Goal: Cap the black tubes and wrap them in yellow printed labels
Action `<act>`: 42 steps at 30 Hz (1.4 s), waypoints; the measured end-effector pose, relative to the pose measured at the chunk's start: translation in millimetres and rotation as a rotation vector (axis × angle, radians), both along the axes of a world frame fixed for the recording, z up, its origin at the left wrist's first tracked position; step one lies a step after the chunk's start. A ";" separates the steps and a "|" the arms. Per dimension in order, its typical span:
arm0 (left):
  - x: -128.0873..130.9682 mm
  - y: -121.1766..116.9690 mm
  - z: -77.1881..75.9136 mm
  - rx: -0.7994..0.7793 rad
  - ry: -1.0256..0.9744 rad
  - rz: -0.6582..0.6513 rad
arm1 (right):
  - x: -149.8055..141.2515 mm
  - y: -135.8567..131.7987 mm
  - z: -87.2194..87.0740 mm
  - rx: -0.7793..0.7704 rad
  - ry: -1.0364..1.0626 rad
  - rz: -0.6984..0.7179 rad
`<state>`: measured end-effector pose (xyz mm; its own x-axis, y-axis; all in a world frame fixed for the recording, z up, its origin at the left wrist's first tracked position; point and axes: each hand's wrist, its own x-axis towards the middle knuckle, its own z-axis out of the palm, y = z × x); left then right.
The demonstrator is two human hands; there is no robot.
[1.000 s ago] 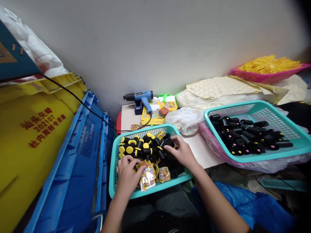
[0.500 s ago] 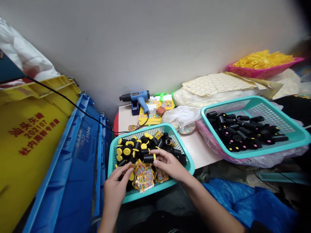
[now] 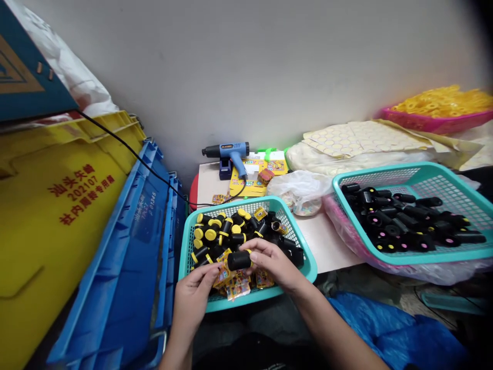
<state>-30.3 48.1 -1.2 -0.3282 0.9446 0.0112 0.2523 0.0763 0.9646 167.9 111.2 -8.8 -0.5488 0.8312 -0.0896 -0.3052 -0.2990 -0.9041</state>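
A teal basket (image 3: 308,257) in front of me holds several black cylinders with yellow caps (image 3: 210,234) and small printed sticker packets (image 3: 241,288). My right hand (image 3: 275,264) pinches one black cylinder (image 3: 239,260) just above the basket's near side. My left hand (image 3: 194,298) is beside it at the near left corner, fingers closed on a yellow sticker packet (image 3: 223,275) that touches the cylinder's left end.
A second teal basket (image 3: 454,172) of black cylinders sits at the right on a pink tray. A blue heat gun (image 3: 231,154), its black cable, sticker sheets (image 3: 358,139) and a plastic bag (image 3: 302,190) lie behind. Blue and yellow crates (image 3: 127,246) stand left.
My right hand lifted a black cylinder out of the pile and drew it toward me. My left hand came off the packets with one pinched and met the cylinder.
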 end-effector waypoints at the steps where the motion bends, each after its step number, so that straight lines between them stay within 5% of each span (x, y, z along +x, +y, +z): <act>1: -0.6 -0.5 -1.4 -0.001 -0.001 -0.016 | 1.0 -0.1 0.0 -0.003 -0.001 0.012; 20: 10.2 1.4 8.2 -0.027 -0.030 -0.096 | 8.9 -8.8 -0.4 0.132 -0.187 0.079; 26: 6.1 1.3 7.1 -0.063 -0.095 -0.075 | 4.4 -13.6 2.0 0.181 -0.187 -0.026; 33: 7.7 3.2 16.0 -0.056 -0.099 -0.094 | 0.4 -14.7 3.1 0.124 -0.187 -0.006; 42: 9.5 3.0 19.7 -0.123 -0.181 -0.159 | -3.8 -11.2 0.6 -0.224 -0.111 0.023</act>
